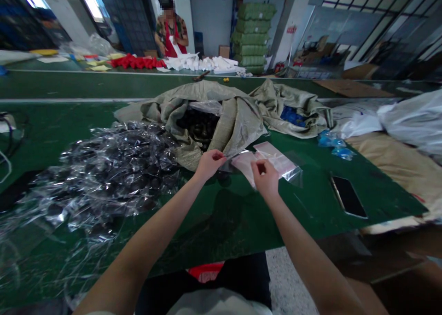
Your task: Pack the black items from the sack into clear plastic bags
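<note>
My left hand [209, 165] is closed in a pinch in front of the open woven sack, at the edge of a clear plastic bag; a small dark shape shows just below it. To its right, my right hand [266, 177] has thumb and finger curled together over a pile of flat clear bags [276, 158] with pinkish strips. What sits between its fingertips is too small to make out. Black rounded items fill the woven sack [238, 126]. On the left lies a large heap of black items in clear wrappers [120, 167].
A phone [348, 196] lies at the right of the green table [214, 227]. Behind it are small blue packets [334, 143] and a second sack [293, 103] with blue contents. Across the far table, a person [171, 32] handles white pieces beside red ones [138, 61].
</note>
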Demonstrator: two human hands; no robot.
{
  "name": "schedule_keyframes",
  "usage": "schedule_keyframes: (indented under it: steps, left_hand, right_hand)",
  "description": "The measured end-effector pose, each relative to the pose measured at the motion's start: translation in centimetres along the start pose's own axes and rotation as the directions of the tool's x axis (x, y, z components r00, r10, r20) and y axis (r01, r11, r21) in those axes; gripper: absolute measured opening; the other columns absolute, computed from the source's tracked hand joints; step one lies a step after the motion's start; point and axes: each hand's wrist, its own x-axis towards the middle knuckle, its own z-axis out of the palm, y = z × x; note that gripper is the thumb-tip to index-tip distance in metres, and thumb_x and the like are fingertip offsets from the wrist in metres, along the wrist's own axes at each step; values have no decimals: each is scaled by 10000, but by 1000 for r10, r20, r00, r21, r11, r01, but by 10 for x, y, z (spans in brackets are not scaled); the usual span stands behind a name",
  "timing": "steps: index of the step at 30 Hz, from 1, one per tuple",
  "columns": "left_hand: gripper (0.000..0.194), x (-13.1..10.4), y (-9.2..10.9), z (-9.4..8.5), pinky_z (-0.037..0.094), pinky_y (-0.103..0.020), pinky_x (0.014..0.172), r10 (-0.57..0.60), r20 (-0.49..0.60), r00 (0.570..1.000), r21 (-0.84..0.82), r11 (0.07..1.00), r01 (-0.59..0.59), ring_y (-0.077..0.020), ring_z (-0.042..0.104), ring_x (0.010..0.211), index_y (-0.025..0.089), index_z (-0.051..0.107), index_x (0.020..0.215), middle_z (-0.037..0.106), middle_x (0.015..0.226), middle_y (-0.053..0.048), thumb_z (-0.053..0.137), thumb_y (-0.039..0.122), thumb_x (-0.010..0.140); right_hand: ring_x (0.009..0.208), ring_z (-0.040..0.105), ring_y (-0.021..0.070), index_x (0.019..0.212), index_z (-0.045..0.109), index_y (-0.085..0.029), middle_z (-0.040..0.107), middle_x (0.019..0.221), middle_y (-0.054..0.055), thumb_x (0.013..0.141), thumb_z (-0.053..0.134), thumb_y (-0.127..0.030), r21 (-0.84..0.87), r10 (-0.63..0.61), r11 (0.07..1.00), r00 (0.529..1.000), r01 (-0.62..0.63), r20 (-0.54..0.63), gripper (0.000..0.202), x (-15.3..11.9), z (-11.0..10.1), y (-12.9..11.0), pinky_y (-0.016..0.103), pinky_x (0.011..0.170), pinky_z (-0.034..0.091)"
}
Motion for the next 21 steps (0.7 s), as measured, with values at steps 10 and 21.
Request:
schedule_keyframes:
  steps: [10,21]
  left_hand:
    - [198,-25,25,-3,504,-309,855,396,136,908,253,872,-419,-173,633,898,164,675,983,689,968,-79,540,205,843]
    - [123,-15,24,-19,501,-269,766,313,102,944,277,903,-329,-150,660,791,174,649,914,714,871,-34,570,233,840]
  right_hand:
    - [783,699,208,895,666,-183,724,866,68,806,579,-451,490,224,786,912,-378,344,295,0,65,-16,380,747,595]
    - [680,692,217,787,686,-190,728,783,70,778,619,-390,374,163,862,885,-343,435,212,19,48,-33,362,633,587]
